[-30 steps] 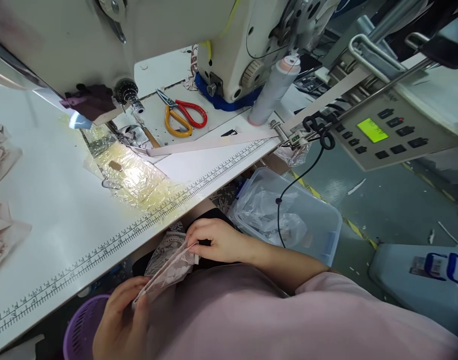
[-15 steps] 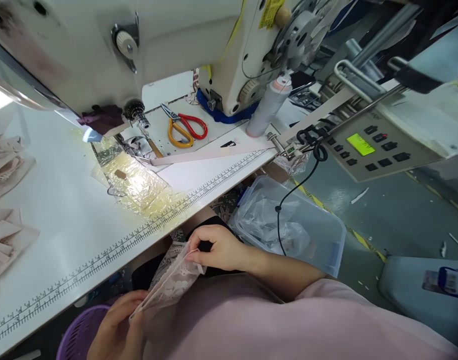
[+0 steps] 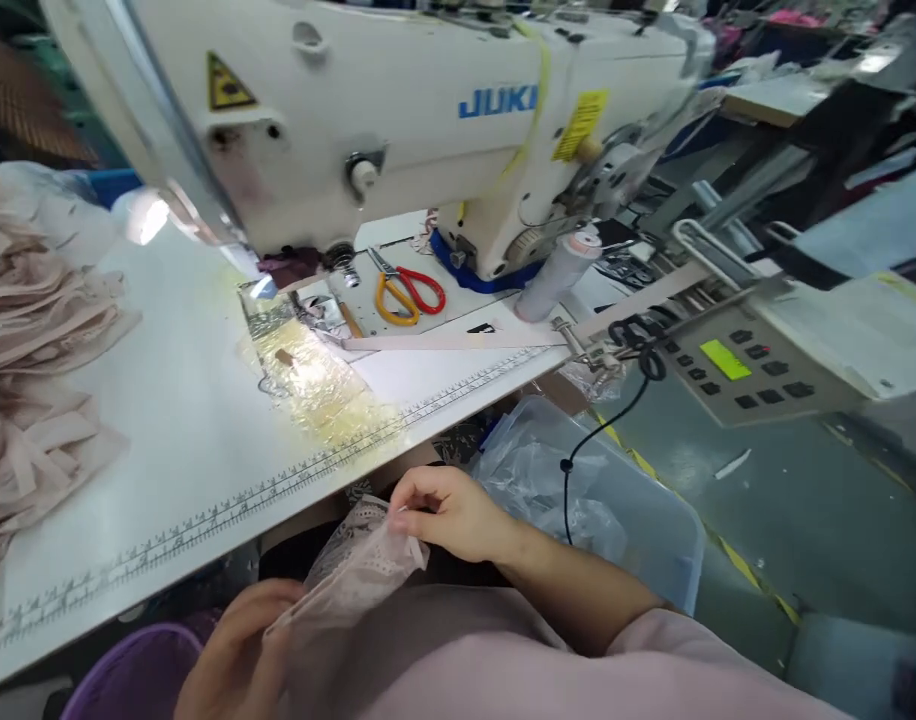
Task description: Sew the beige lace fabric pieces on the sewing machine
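View has tilted up since the earlier frame; both hands remain in the lap below the tabletop [image 3: 165,440]. Right hand [image 3: 447,512] and left hand [image 3: 237,655] each pinch the lace piece [image 3: 353,575] with closed fingers. Clear bin [image 3: 653,520] holds crumpled plastic bags [image 3: 537,480]; purple basket [image 3: 128,675] contents unseen.

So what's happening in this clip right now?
A person sits at a sewing machine, holding a piece of pale pink lace in the lap, below the table edge. The right hand pinches its upper end and the left hand grips the lower end. On the table lie scissors, a thread cone and a pile of pink fabric pieces.
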Motion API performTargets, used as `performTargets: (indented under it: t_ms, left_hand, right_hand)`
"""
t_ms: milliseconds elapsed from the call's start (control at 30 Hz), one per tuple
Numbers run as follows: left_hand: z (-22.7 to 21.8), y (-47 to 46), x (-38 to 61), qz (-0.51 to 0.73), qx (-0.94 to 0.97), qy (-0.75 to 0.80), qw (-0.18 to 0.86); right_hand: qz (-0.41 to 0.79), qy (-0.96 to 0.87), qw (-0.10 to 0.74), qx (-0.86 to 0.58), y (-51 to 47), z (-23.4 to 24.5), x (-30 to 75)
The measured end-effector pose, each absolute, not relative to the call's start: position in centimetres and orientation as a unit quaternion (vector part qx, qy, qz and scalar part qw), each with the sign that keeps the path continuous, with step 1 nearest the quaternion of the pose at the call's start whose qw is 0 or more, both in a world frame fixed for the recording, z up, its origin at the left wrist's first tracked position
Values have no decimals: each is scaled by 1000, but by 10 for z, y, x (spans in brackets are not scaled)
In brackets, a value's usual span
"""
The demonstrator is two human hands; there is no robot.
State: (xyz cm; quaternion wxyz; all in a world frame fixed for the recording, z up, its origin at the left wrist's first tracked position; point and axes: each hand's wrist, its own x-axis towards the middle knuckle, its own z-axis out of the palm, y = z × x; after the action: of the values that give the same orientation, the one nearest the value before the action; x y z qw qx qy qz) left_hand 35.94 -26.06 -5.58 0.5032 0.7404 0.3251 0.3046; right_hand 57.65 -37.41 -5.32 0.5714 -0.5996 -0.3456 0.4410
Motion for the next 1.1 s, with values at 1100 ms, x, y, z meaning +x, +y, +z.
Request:
performTargets:
  t_ms: [1100]
  left_hand:
    - [-71, -254, 331, 308, 754, 390, 429]
  right_hand:
    - [237, -529, 546, -605, -389, -64, 549]
